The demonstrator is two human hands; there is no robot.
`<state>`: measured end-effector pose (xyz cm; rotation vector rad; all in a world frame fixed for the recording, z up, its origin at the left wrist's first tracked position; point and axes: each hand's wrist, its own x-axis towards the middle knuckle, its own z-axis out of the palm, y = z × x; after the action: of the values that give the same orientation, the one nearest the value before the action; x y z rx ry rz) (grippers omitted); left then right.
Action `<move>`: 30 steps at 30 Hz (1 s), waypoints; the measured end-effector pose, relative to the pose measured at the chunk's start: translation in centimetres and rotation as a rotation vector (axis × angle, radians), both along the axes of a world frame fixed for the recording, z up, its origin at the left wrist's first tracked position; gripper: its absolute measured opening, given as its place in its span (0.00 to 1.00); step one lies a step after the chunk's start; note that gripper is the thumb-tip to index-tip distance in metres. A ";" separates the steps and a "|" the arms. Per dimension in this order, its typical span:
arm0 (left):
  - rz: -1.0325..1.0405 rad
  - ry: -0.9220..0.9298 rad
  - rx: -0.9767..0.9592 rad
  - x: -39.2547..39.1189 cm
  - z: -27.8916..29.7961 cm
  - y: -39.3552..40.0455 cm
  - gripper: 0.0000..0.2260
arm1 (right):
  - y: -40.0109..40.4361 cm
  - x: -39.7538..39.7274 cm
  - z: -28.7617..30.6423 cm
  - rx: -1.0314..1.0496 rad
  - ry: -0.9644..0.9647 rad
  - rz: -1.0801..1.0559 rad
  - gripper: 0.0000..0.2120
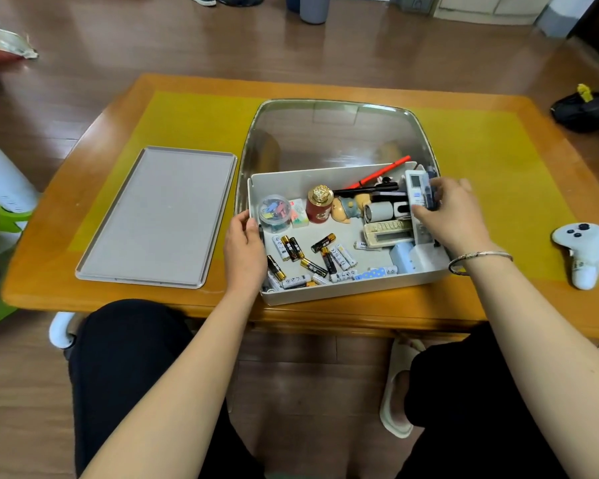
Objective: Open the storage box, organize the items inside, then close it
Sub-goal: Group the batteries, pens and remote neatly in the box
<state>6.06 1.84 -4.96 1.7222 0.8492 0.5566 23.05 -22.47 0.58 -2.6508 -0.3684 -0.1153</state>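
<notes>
My right hand (452, 216) gripped the white remote (416, 195), long axis twelve-to-six, at the storage box (343, 292)'s three o'clock wall; my left hand (244, 250) held its nine o'clock rim.

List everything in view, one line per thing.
white plastic storage box: one, open, table centre
flat grey lid: one, on table, left of box
AA batteries: many, black-gold and white, loose on box floor
clear round tub of clips: one, box left
red jar with gold cap: one, box middle
white remote control: one, box right, gripped
red pen: one, leaning over box back wall
white game controller: one, table right
left hand: holds box's left wall
right hand: grips remote
</notes>
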 end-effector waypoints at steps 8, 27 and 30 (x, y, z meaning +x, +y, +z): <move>0.036 -0.021 0.024 0.1 0.0 -0.2 0.12 | 4.3 -3.7 0.6 -0.351 0.436 0.608 0.12; -0.027 -0.028 -0.079 0.2 -0.1 -0.5 0.11 | 9.4 -5.9 -2.5 -0.477 0.321 0.833 0.06; -0.111 -0.020 -0.128 -0.1 -0.1 0.5 0.13 | 9.4 -5.5 -1.7 -0.299 0.413 0.807 0.09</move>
<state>5.94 2.31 -5.08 1.6332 0.7543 0.4345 17.58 -13.09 -1.08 -2.4858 -1.3337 0.7727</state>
